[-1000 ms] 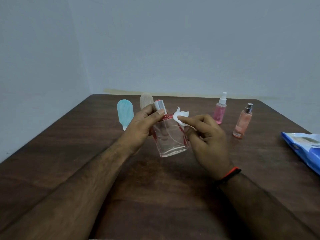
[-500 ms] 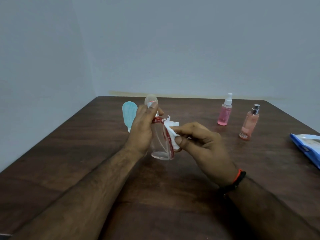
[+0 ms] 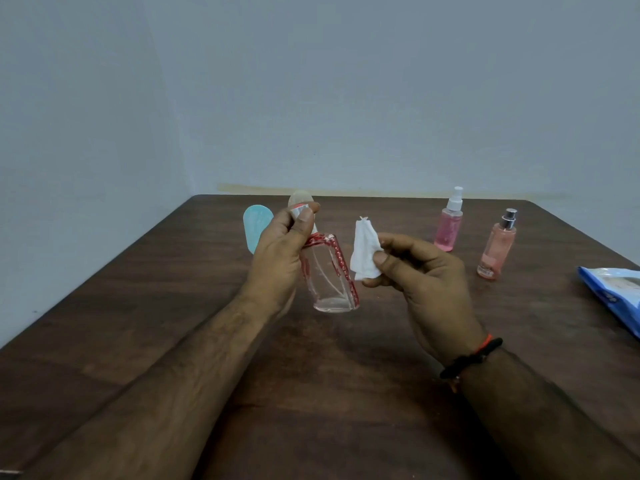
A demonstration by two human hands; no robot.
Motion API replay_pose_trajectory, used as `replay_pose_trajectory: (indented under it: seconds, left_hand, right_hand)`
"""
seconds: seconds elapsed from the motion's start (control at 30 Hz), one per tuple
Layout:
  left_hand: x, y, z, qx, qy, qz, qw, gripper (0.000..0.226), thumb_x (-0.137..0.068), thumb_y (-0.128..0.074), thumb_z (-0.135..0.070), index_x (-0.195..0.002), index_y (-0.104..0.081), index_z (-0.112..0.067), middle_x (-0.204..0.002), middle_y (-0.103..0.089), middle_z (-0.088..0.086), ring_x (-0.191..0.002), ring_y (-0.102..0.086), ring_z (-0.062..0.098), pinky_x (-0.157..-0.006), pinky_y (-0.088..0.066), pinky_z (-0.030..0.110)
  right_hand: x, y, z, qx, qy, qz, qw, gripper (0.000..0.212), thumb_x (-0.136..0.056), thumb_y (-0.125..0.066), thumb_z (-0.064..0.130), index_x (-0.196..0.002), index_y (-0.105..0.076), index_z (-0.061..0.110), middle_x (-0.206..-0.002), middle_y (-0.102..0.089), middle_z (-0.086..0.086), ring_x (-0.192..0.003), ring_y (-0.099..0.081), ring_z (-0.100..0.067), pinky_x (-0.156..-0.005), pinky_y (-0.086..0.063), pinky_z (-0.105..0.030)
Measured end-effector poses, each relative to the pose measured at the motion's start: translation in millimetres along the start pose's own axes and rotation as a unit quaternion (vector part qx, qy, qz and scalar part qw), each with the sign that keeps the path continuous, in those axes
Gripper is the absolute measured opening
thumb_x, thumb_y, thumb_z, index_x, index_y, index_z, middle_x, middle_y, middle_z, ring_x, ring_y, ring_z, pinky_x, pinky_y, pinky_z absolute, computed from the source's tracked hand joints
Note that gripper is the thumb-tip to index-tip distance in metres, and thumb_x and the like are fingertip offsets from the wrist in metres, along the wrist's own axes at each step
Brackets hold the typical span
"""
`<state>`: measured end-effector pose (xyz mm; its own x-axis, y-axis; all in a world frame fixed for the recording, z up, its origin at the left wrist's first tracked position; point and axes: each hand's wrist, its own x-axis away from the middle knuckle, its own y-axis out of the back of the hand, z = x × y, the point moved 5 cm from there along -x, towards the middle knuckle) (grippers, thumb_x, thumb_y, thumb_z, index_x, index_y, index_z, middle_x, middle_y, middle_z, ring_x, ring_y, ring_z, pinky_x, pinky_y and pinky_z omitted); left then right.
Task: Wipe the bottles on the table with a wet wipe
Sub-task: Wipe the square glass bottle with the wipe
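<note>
Head view: table (image 3: pixel 173 341) of dark brown wood, seen from above and behind the person's two forearms, with a pale blue-grey wall behind it.
Left hand: the left hand (image 3: pixel 280 258) grips the clear bottle (image 3: pixel 329 271) near its top, fingers and thumb curled round the silver cap and neck.
Clear bottle: rectangular glass with red trim along its edges, lifted off the table and tilted, its base lower and pointing toward the viewer's right.
Right hand: the right hand (image 3: pixel 426 282) pinches the wet wipe (image 3: pixel 365 252) between thumb and fingers, the other fingers curled in.
Wet wipe: white, bunched, standing up from the fingertips, just beside the clear bottle; whether it touches the glass cannot be told.
Wrist: a black and red band (image 3: pixel 472 356) circles the right wrist.
Behind the left hand: a pale blue bottle (image 3: pixel 254 225) and a beige bottle (image 3: pixel 299 199), both partly hidden by the fingers.
Far right of the table: a pink spray bottle (image 3: pixel 449 223) with a white nozzle stands upright; near it a peach spray bottle (image 3: pixel 496 247) with a silver top, also upright.
Right edge: a blue wipe packet (image 3: pixel 613 296) lies flat on the table, partly cut off by the frame.
</note>
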<state>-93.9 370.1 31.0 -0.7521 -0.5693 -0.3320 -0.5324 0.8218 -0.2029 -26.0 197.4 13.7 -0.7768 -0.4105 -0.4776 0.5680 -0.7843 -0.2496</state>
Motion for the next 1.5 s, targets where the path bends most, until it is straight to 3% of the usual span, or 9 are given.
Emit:
replay_pose_trajectory:
  seconds: [0.3, 0.47, 0.6, 0.77, 0.9, 1.03, 1.17, 1.3, 1.5]
  left_hand:
    - [-3.9, 5.0, 3.9, 0.134, 0.064, 0.001, 0.989, 0.026, -0.100, -0.053, -0.024, -0.120, -0.063, -0.010, -0.102, -0.064, 0.013, -0.088, -0.063, 0.022, -0.084, -0.057, 0.037]
    - [-1.3, -3.2, 6.5, 0.197, 0.072, 0.054, 0.976, 0.025, -0.101, -0.051, -0.018, -0.118, -0.065, -0.007, -0.085, -0.068, 0.007, -0.075, -0.067, 0.017, -0.074, -0.059, 0.035]
    - [3.2, -14.0, 6.9, 0.221, 0.084, 0.101, 0.966, 0.031, -0.100, -0.050, -0.017, -0.126, -0.060, -0.004, -0.085, -0.070, 0.005, -0.075, -0.068, 0.017, -0.070, -0.059, 0.033]
    - [4.4, -17.5, 8.4, 0.242, 0.095, 0.117, 0.959, 0.036, -0.094, -0.054, -0.019, -0.126, -0.060, -0.005, -0.090, -0.067, 0.009, -0.088, -0.066, 0.030, -0.080, -0.057, 0.042]
    - [1.9, -10.1, 8.8, 0.250, 0.093, 0.098, 0.959, 0.031, -0.099, -0.050, -0.017, -0.126, -0.059, -0.004, -0.082, -0.066, 0.009, -0.077, -0.070, 0.026, -0.098, -0.048, 0.053]
    - [0.7, -9.5, 5.6, 0.272, 0.078, 0.119, 0.952, 0.028, -0.100, -0.049, -0.015, -0.124, -0.058, -0.002, -0.083, -0.066, 0.010, -0.076, -0.070, 0.025, -0.094, -0.052, 0.053]
    - [3.8, -16.9, 7.7, 0.272, 0.082, 0.147, 0.948, 0.030, -0.099, -0.050, -0.015, -0.125, -0.059, -0.003, -0.089, -0.069, 0.010, -0.080, -0.069, 0.020, -0.075, -0.058, 0.036]
    - [5.8, -19.0, 11.5, 0.261, 0.101, 0.158, 0.947, 0.028, -0.097, -0.052, -0.018, -0.121, -0.063, -0.009, -0.087, -0.069, 0.009, -0.077, -0.068, 0.020, -0.070, -0.059, 0.034]
    - [2.7, -12.2, 8.7, 0.248, 0.096, 0.149, 0.952, 0.034, -0.097, -0.053, -0.016, -0.128, -0.053, -0.002, -0.087, -0.063, 0.012, -0.078, -0.068, 0.024, -0.099, -0.049, 0.056]
  right_hand:
    - [7.0, -5.5, 13.8, 0.103, 0.059, -0.013, 0.993, 0.024, -0.087, -0.066, -0.003, -0.104, -0.074, 0.013, -0.102, -0.068, -0.011, -0.080, -0.072, -0.023, -0.068, -0.059, -0.025]
    - [15.8, -24.1, 21.4, 0.299, 0.161, 0.048, 0.939, 0.020, -0.089, -0.066, 0.007, -0.107, -0.074, 0.013, -0.098, -0.064, 0.002, -0.088, -0.066, -0.016, -0.067, -0.060, -0.031]
    - [17.0, -27.3, 23.7, 0.341, 0.184, 0.032, 0.921, 0.021, -0.088, -0.068, 0.006, -0.107, -0.075, 0.011, -0.097, -0.065, 0.000, -0.088, -0.064, -0.011, -0.070, -0.058, -0.025]
    - [21.0, -34.9, 29.8, 0.365, 0.197, 0.075, 0.907, 0.023, -0.087, -0.069, 0.002, -0.107, -0.074, 0.010, -0.101, -0.066, 0.000, -0.096, -0.062, -0.007, -0.079, -0.051, -0.015]
    - [30.3, -45.3, 30.9, 0.380, 0.209, 0.182, 0.882, 0.019, -0.083, -0.073, 0.004, -0.099, -0.077, 0.014, -0.094, -0.067, 0.004, -0.088, -0.062, -0.005, -0.074, -0.051, -0.016]
    - [20.9, -33.7, 26.5, 0.410, 0.166, 0.108, 0.890, 0.014, -0.080, -0.074, 0.004, -0.089, -0.076, 0.014, -0.088, -0.067, 0.005, -0.079, -0.062, -0.006, -0.069, -0.053, -0.022]
    - [15.3, -26.0, 29.3, 0.374, 0.154, 0.030, 0.914, 0.016, -0.086, -0.069, 0.003, -0.098, -0.074, 0.012, -0.097, -0.067, 0.002, -0.084, -0.065, -0.009, -0.068, -0.057, -0.032]
    - [25.8, -41.3, 34.3, 0.376, 0.207, 0.136, 0.893, 0.021, -0.087, -0.068, 0.005, -0.105, -0.075, 0.012, -0.103, -0.065, 0.001, -0.096, -0.062, -0.009, -0.079, -0.055, -0.022]
    - [30.9, -46.6, 24.1, 0.421, 0.156, 0.232, 0.863, 0.014, -0.076, -0.075, 0.006, -0.083, -0.078, 0.017, -0.082, -0.059, 0.010, -0.075, -0.057, -0.005, -0.065, -0.047, -0.017]
